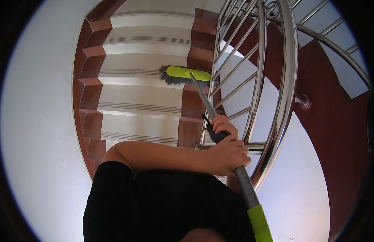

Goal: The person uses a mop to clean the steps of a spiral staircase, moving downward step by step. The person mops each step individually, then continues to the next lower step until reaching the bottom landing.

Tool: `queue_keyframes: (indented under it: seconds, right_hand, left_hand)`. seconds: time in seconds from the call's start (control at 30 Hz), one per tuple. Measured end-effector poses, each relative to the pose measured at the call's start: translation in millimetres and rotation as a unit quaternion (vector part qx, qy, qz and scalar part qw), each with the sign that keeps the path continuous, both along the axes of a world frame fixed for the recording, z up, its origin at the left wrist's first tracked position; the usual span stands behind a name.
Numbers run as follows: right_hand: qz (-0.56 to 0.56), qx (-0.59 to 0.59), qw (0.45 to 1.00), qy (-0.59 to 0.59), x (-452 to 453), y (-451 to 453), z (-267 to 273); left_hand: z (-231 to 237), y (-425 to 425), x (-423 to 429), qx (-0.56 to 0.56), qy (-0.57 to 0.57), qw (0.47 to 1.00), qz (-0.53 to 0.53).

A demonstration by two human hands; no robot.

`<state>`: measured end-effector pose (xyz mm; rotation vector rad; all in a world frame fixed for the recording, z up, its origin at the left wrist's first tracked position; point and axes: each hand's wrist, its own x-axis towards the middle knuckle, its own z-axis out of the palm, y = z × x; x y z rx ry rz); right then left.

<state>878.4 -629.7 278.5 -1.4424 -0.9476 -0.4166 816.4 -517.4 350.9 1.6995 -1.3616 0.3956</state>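
Note:
A flat mop with a grey pole (202,92) slants up from the lower right of the view. Its lime-green head plate (181,72) lies across a stair step, the right end close to the railing. Shaggy grey fringe (172,79) sticks out around the plate. My left hand (226,154) is wrapped around the pole, with the forearm crossing in front of my body. Just beyond it, my right hand (222,124) holds the pole by a black collar (216,133) with a small loop. My right forearm is mostly hidden. A green grip (259,224) covers the pole's near end.
Cream stair treads (144,96) with dark red borders run away from me. A white wall (39,106) stands on the left. Along the right side runs a shiny metal railing (261,60) with a thick handrail (288,75), close to the pole and hands.

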Motion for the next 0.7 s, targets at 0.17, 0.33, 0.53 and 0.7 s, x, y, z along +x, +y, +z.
queue_keyframes:
  seconds: [0.17,0.33,0.53,0.7]
  right_hand:
    - [-0.059,0.191,0.980,0.007,20.3,29.8,-10.5]
    - [-0.066,0.197,0.977,-0.038,23.5,43.9,-7.4]
    - [-0.060,0.055,0.995,0.062,26.3,35.3,-1.4]
    - [-0.070,0.126,0.987,0.066,53.9,62.1,-15.3]
  left_hand:
    - [-15.0,-1.7,42.2,-0.007,-0.037,0.999,0.012]
    - [-11.4,17.0,35.6,0.006,0.018,1.000,0.002]
    - [-1.5,15.8,35.2,-0.038,-0.009,0.999,0.035]
    - [-26.7,36.8,79.2,-0.065,-0.021,0.997,0.028]
